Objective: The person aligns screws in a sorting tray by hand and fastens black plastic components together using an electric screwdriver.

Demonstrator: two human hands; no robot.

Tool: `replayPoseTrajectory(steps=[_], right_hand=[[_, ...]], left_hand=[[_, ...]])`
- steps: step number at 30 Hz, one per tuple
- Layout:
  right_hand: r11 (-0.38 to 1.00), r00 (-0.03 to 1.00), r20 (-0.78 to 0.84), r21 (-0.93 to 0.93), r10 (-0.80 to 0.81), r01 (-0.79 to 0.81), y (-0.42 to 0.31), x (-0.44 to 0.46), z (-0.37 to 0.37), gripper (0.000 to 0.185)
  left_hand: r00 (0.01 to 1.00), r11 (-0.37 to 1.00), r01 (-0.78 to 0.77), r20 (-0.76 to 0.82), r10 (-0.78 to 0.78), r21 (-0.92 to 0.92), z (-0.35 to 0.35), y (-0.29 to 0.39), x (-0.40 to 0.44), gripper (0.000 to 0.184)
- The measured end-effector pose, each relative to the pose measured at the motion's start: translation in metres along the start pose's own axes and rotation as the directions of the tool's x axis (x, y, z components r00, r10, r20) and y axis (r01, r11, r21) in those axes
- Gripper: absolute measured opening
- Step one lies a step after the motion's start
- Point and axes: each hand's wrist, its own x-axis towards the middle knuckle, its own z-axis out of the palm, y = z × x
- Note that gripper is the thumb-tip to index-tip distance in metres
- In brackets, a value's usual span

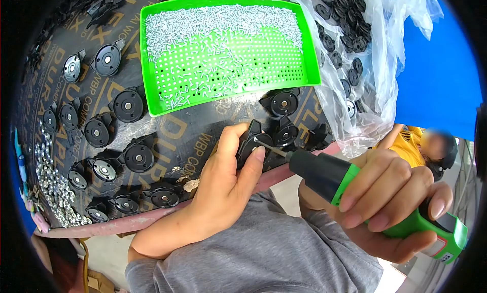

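My left hand (223, 181) grips a black plastic part (247, 147) between thumb and fingers near the table's front edge. In my right hand (390, 201) is a green and black electric screwdriver (322, 175), its bit pointing left and reaching the face of the held part. Whether the bit sits in a screw is too small to tell. Just right of the held part lie more black parts (286, 132). Beyond my hands stands a green perforated tray (231, 92) with many small silver screws (218, 21).
Several black round assemblies (128, 105) stand in rows on the left of the printed table (175, 118). Small shiny pieces (56, 191) are heaped at the far left. A clear plastic bag (375, 90) with black discs lies at the right. A person in yellow (410, 143) is beyond.
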Motion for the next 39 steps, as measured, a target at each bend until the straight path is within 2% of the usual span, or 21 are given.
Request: replayPoseTrajectory(steps=[11,13,16,18,20,21,22,23,24,25,27,28,29,30,31,32,33,34,36,38,39], right_hand=[[0.999,0.999,0.005,-0.021,0.037,-0.037,-0.001,-0.001,0.002,0.033],[0.999,0.999,0.008,-0.021,0.048,-0.048,-0.002,-0.002,0.004,0.031],[0.998,0.999,-0.008,-0.034,0.049,-0.050,-0.003,-0.004,0.007,0.029],[0.996,0.997,-0.073,-0.087,0.022,-0.028,-0.005,-0.005,0.011,0.028],[0.997,0.992,0.102,0.006,0.070,-0.071,-0.004,0.002,0.002,0.029],[0.989,0.959,0.283,0.132,0.028,-0.068,0.002,0.012,-0.009,0.031],[0.991,0.958,0.285,0.122,0.021,-0.058,0.002,0.016,-0.014,0.031],[0.974,0.953,0.304,0.212,0.011,-0.079,0.002,0.020,-0.018,0.032],[0.949,0.946,0.323,0.299,0.001,-0.103,-0.001,0.024,-0.022,0.033],[0.975,0.928,0.361,0.155,0.095,-0.160,-0.009,0.032,-0.032,0.035],[0.980,0.966,0.188,0.057,0.176,-0.190,-0.006,0.035,-0.042,0.032],[0.981,0.966,0.183,0.039,0.180,-0.191,0.010,0.040,-0.044,0.032],[0.963,0.979,0.076,-0.210,0.187,-0.168,0.024,0.039,-0.046,0.029],[0.881,0.986,-0.029,-0.444,0.165,-0.161,0.038,0.036,-0.047,0.026],[0.937,0.967,-0.169,-0.262,0.190,-0.230,0.051,0.036,-0.045,0.022],[0.943,0.973,-0.129,-0.251,0.193,-0.220,0.059,0.036,-0.048,0.021],[0.947,0.976,-0.089,-0.239,0.197,-0.213,0.064,0.034,-0.050,0.020],[0.947,0.970,-0.124,-0.220,0.210,-0.234,0.066,0.031,-0.050,0.020],[0.948,0.969,-0.115,-0.208,0.218,-0.239,0.070,0.031,-0.052,0.019],[0.944,0.969,-0.099,-0.222,0.228,-0.245,0.072,0.032,-0.052,0.017],[0.943,0.968,-0.103,-0.225,0.228,-0.246,0.074,0.031,-0.052,0.017]], left_hand=[[1.000,1.000,0.014,0.018,-0.015,0.011,0.000,-0.003,0.000,0.028],[0.977,0.969,-0.204,-0.037,0.211,0.139,0.002,-0.011,0.001,0.029],[0.978,0.969,-0.197,-0.034,0.204,0.152,0.001,-0.011,-0.001,0.029],[0.978,0.963,-0.198,-0.030,0.207,0.183,0.000,-0.008,-0.003,0.029],[0.975,0.953,-0.217,-0.008,0.224,0.212,0.001,-0.002,-0.003,0.029],[0.988,0.966,-0.153,0.016,0.153,0.210,0.001,0.002,-0.003,0.029],[0.996,0.974,-0.088,0.039,0.082,0.209,0.001,0.004,-0.004,0.029],[0.990,0.931,-0.129,-0.016,0.143,0.343,0.002,0.001,-0.004,0.028],[0.984,0.930,-0.138,-0.062,0.169,0.340,0.001,-0.004,-0.001,0.028],[0.990,0.955,-0.103,-0.068,0.127,0.279,-0.001,-0.004,-0.002,0.029],[0.994,0.981,-0.074,-0.072,0.088,0.180,-0.005,-0.002,-0.003,0.031],[0.996,0.998,-0.057,-0.073,0.056,-0.013,-0.004,0.000,-0.003,0.028],[0.997,0.978,-0.037,-0.068,0.023,-0.204,-0.002,0.002,-0.004,0.026],[0.998,0.973,-0.039,-0.059,0.026,-0.229,-0.003,0.002,-0.003,0.027],[0.997,0.966,-0.059,-0.061,0.045,-0.250,-0.003,0.002,-0.002,0.028],[0.996,0.959,-0.077,-0.064,0.062,-0.272,-0.002,0.000,-0.002,0.029],[0.996,0.927,-0.064,-0.080,0.037,-0.369,-0.002,-0.001,-0.001,0.029],[0.997,0.928,-0.059,-0.076,0.034,-0.369,-0.001,-0.003,0.000,0.029],[0.983,0.930,-0.150,-0.153,0.103,-0.336,0.000,-0.005,0.002,0.028],[0.986,0.919,-0.136,-0.137,0.090,-0.371,-0.001,-0.005,0.001,0.031],[0.988,0.941,-0.111,-0.137,0.070,-0.321,-0.002,-0.004,0.000,0.031]])
